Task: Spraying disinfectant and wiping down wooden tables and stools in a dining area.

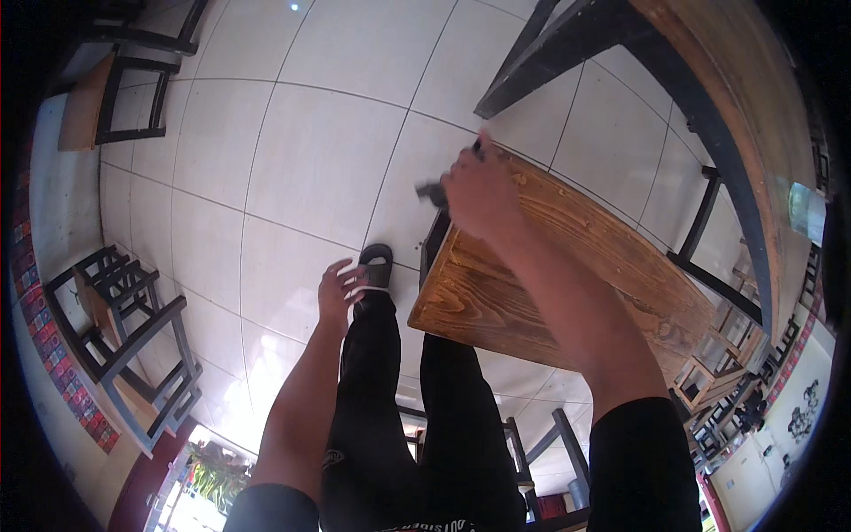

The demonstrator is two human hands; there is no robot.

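Note:
My right hand (482, 189) is closed on a dark item (432, 193) that looks like a cloth; motion blur hides its exact shape. That hand is over the far left end of a varnished wooden bench top (479, 286), whose grain and knots show plainly. My right forearm crosses above the boards and hides part of them. To the left, my left hand (340, 292) hangs in the air with its fingers apart and nothing in them. It is above my sandalled foot (377, 266), clear of the bench.
A large wooden table (744, 86) with dark legs (552, 66) curves along the upper right. Dark-framed chairs (133, 332) stand by the left wall, with another chair (126, 100) farther up. Pale tiles (319, 146) cover the floor. Wooden stools (711, 382) are at far right.

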